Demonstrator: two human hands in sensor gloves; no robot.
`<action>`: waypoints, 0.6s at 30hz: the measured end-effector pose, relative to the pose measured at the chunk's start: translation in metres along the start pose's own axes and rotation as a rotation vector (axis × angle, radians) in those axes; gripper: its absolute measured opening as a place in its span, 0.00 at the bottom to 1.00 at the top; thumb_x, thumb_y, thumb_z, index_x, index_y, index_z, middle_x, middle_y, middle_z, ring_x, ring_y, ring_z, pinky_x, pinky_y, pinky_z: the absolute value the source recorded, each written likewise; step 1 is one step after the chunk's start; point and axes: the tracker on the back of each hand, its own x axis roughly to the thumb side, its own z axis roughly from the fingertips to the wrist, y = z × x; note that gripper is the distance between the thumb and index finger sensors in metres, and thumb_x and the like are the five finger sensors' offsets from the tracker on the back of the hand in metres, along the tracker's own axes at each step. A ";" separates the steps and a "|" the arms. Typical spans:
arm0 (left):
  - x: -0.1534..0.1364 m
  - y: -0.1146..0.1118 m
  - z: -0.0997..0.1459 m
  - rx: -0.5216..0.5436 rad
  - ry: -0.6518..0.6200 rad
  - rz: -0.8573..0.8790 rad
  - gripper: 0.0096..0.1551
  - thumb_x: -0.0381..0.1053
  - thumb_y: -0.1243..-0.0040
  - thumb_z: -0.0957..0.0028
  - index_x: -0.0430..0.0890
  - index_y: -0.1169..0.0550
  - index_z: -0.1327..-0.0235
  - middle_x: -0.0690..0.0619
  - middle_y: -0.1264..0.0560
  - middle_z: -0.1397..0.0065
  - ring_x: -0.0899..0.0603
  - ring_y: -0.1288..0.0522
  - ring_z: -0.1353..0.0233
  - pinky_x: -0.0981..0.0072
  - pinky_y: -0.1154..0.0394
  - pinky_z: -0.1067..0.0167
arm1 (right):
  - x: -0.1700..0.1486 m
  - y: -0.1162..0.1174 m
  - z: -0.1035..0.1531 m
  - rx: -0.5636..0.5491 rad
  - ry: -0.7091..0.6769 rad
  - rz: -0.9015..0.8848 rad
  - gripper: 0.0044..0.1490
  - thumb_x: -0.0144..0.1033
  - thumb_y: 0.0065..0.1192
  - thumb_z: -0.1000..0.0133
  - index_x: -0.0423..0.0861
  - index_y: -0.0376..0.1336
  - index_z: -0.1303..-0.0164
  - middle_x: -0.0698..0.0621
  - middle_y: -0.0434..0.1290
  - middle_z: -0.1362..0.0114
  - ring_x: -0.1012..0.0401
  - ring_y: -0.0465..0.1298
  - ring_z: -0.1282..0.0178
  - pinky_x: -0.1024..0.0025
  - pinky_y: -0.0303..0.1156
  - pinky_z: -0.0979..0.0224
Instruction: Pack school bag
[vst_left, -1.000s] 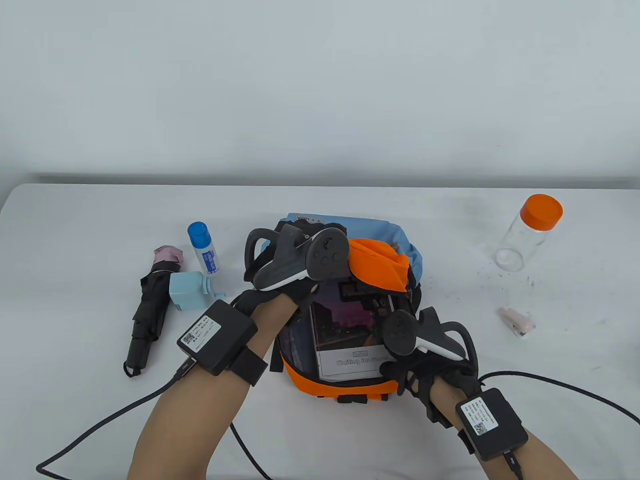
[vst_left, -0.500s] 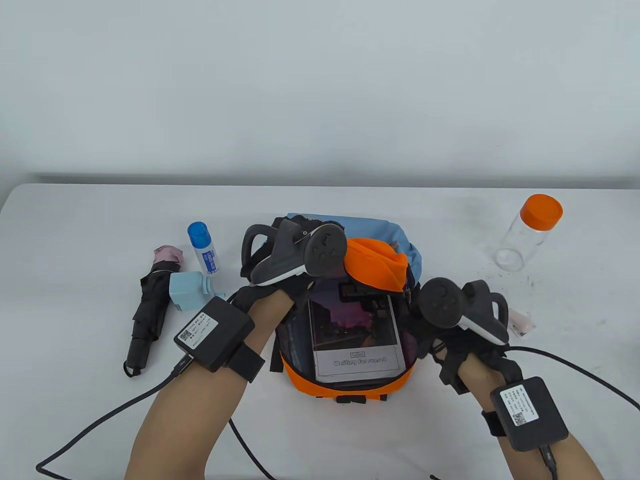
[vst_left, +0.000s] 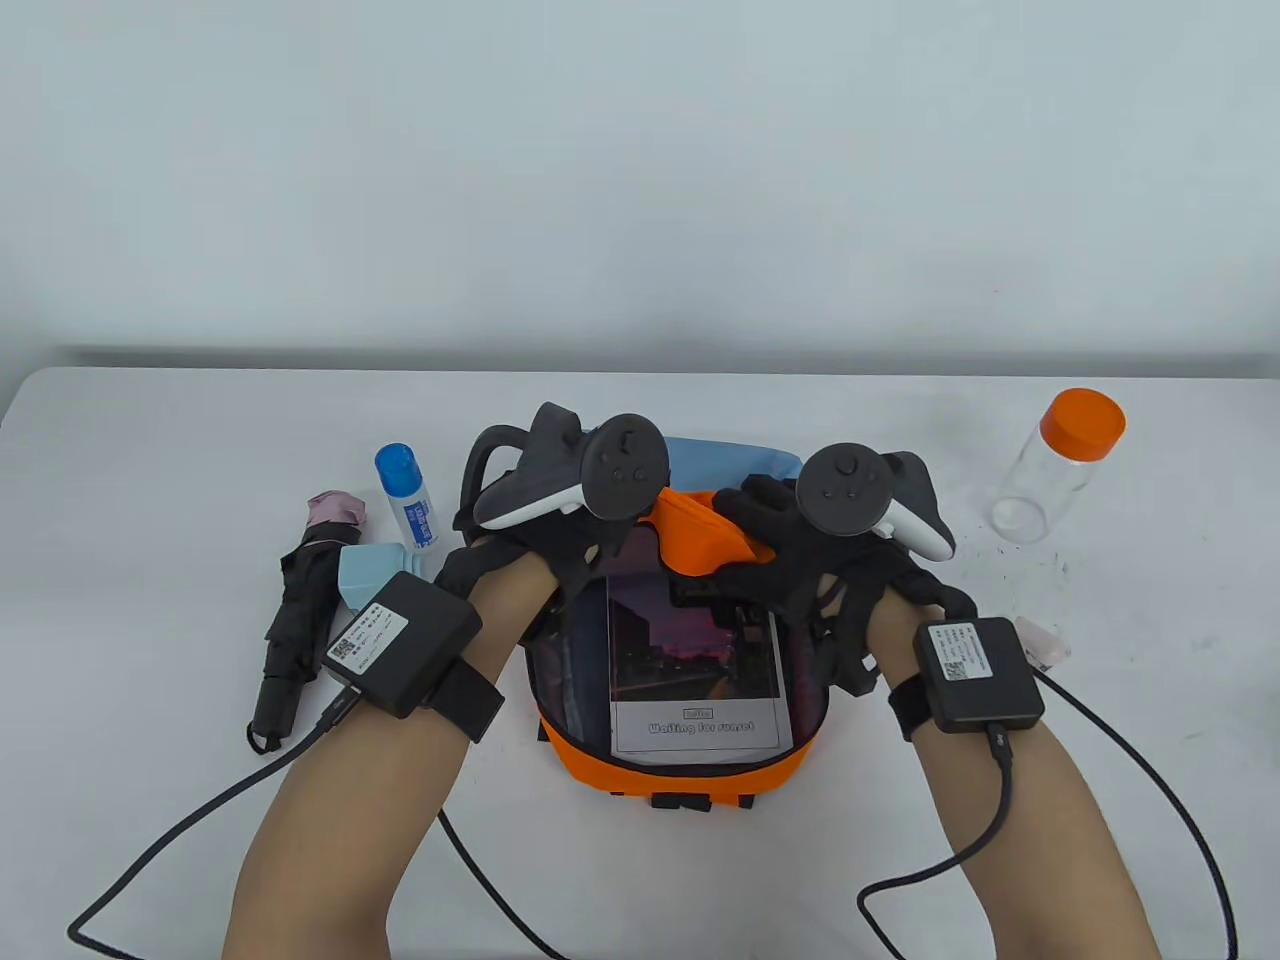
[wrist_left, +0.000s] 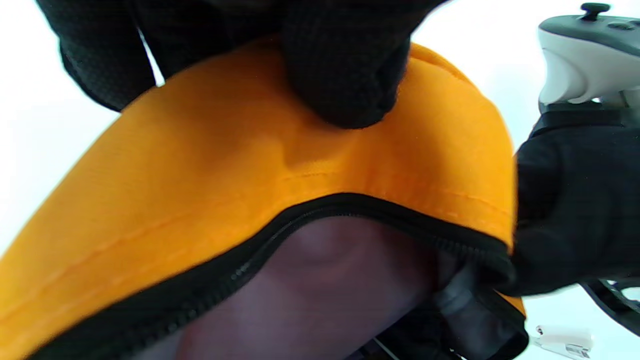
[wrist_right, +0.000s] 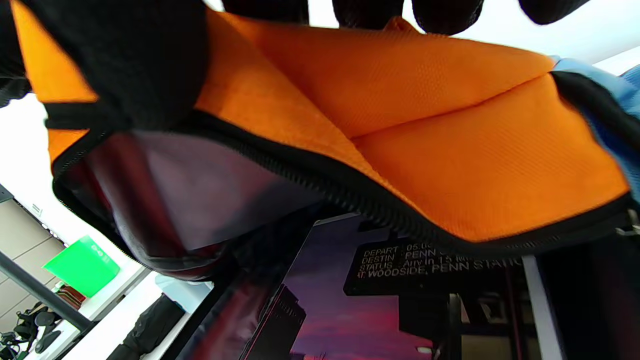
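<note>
The orange and blue school bag (vst_left: 690, 775) lies open in the middle of the table. A book (vst_left: 695, 665) with a sunset cover lies inside it. Both hands hold the bag's orange flap (vst_left: 700, 535) up at the far side of the opening. My left hand (vst_left: 575, 545) grips the flap's left part, its fingers (wrist_left: 345, 75) curled over the orange flap (wrist_left: 260, 165). My right hand (vst_left: 770, 530) pinches the right part, with its thumb (wrist_right: 125, 65) on the zip edge and the other fingers behind the flap (wrist_right: 400, 125). The book (wrist_right: 375, 310) shows below.
Left of the bag lie a folded black umbrella (vst_left: 300, 620), a blue-capped glue stick (vst_left: 405, 495) and a pale blue box (vst_left: 372, 580). A clear jar with an orange lid (vst_left: 1060, 465) and a small pink clip (vst_left: 1045, 645) lie to the right. Cables trail from both wrists.
My right hand has moved from the bag's near right edge up to the orange flap and taken hold of it. The left hand has lifted the flap a little farther back.
</note>
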 end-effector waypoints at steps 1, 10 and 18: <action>-0.002 -0.001 0.001 0.000 0.011 -0.004 0.25 0.46 0.36 0.43 0.48 0.18 0.31 0.46 0.13 0.34 0.29 0.18 0.28 0.25 0.27 0.29 | 0.000 -0.001 -0.003 -0.043 -0.002 -0.006 0.34 0.46 0.68 0.55 0.41 0.74 0.42 0.29 0.59 0.20 0.28 0.52 0.24 0.19 0.53 0.33; -0.070 0.015 0.039 -0.015 0.291 -0.087 0.35 0.56 0.35 0.42 0.43 0.22 0.24 0.40 0.17 0.29 0.24 0.22 0.26 0.24 0.29 0.28 | -0.016 -0.011 -0.025 -0.170 0.064 -0.161 0.31 0.47 0.65 0.53 0.34 0.80 0.59 0.33 0.81 0.36 0.35 0.74 0.33 0.22 0.68 0.38; -0.157 -0.063 0.074 -0.344 0.578 -0.203 0.49 0.57 0.32 0.43 0.41 0.36 0.11 0.36 0.29 0.16 0.21 0.30 0.19 0.24 0.32 0.25 | -0.033 -0.012 -0.032 -0.249 0.188 -0.282 0.29 0.46 0.66 0.53 0.35 0.81 0.65 0.34 0.85 0.43 0.37 0.79 0.39 0.28 0.72 0.40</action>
